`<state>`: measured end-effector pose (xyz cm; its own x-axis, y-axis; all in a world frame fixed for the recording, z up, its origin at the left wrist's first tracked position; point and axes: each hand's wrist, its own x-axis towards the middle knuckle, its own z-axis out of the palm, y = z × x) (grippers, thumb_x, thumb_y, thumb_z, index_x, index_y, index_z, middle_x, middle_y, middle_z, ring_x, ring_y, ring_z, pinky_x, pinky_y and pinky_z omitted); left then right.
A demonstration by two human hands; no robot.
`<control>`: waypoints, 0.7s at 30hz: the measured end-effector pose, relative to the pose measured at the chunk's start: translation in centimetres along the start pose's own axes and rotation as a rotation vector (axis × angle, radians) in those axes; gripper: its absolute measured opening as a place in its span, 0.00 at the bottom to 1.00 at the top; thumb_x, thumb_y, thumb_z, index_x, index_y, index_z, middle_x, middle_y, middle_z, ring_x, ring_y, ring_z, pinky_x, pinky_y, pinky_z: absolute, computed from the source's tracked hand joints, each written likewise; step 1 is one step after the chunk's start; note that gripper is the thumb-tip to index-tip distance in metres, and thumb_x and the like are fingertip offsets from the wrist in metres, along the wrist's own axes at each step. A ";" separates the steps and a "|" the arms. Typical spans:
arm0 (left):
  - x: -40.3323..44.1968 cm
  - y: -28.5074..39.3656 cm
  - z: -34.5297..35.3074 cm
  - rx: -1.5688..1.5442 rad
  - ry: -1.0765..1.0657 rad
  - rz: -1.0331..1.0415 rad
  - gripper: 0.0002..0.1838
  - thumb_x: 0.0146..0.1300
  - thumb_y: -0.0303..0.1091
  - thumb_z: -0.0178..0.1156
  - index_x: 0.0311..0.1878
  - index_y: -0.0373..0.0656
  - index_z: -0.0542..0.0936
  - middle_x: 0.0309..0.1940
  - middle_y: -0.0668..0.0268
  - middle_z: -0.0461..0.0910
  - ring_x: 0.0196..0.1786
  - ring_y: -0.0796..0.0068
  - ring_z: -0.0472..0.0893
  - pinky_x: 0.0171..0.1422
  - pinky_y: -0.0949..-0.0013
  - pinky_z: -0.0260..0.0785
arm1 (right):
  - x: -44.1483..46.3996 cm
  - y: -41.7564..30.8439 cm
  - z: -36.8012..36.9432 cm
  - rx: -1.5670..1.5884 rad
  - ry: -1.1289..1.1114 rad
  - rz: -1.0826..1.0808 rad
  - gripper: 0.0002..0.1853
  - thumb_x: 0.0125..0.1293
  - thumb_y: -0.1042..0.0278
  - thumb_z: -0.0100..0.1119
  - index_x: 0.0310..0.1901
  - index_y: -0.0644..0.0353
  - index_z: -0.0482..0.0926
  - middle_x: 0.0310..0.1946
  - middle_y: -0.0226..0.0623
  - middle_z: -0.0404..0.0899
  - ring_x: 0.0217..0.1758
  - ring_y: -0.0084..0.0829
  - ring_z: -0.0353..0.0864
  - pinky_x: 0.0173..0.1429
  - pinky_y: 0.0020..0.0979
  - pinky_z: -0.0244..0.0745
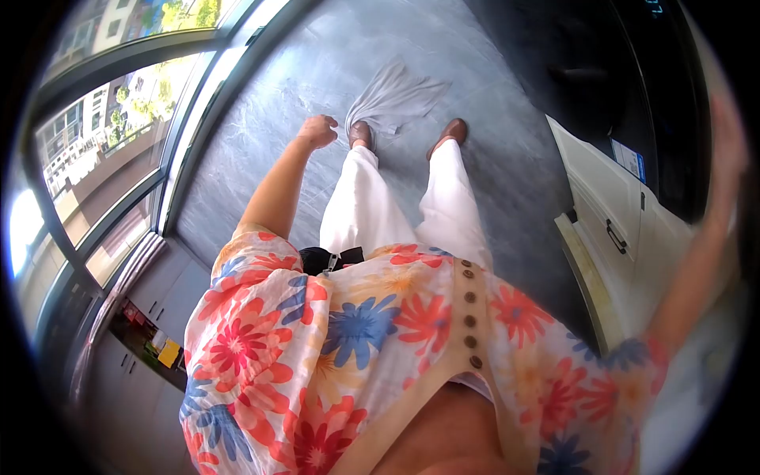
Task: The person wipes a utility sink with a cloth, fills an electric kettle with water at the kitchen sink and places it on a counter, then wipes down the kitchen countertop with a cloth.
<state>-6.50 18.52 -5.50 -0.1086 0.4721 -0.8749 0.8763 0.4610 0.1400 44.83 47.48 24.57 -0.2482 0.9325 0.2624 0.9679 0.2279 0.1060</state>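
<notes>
A light grey cloth (400,99) lies spread and creased on the grey floor (317,47), its gathered end at my left shoe (360,133). My left hand (319,131) is over the floor just left of that shoe, fingers loosely bent and somewhat apart, with nothing seen in them. At the far right edge, my right hand (727,134) is raised beside the black appliance, smeared and dim, so its fingers and anything in them cannot be made out. My right shoe (453,131) stands to the right of the cloth.
Tall windows (111,127) run along the left side. Grey cabinets (162,285) and a shelf with a yellow item (169,353) are at the lower left. On the right are a black appliance (665,95) and white cabinets (602,198) with a dark handle.
</notes>
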 end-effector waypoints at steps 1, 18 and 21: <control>-0.4 -0.8 0.3 -0.004 0.002 -0.020 0.20 0.45 0.36 0.57 0.46 0.48 0.78 0.46 0.58 0.76 0.50 0.61 0.74 0.56 0.65 0.65 | 0.0 0.2 0.1 0.035 0.037 -0.076 0.34 0.57 0.49 0.57 0.59 0.63 0.62 0.52 0.51 0.70 0.52 0.47 0.71 0.54 0.39 0.67; -4.0 -1.0 6.0 -0.338 0.134 -0.072 0.21 0.44 0.37 0.58 0.46 0.48 0.78 0.41 0.57 0.78 0.46 0.60 0.76 0.53 0.65 0.67 | 1.1 2.7 1.9 -0.059 0.036 -0.012 0.34 0.59 0.33 0.39 0.61 0.45 0.62 0.54 0.38 0.70 0.55 0.42 0.70 0.55 0.36 0.65; -6.4 -0.7 5.2 -0.311 0.151 -0.098 0.21 0.44 0.35 0.55 0.46 0.49 0.78 0.43 0.59 0.78 0.48 0.61 0.75 0.55 0.66 0.66 | 1.1 2.4 1.9 -0.054 0.044 -0.028 0.33 0.60 0.34 0.39 0.61 0.46 0.62 0.54 0.39 0.70 0.56 0.43 0.69 0.55 0.37 0.65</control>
<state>-3.94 11.27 -2.36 -0.2738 0.5095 -0.8158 0.6760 0.7053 0.2136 46.94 49.59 23.34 -0.2780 0.9123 0.3007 0.9573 0.2371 0.1656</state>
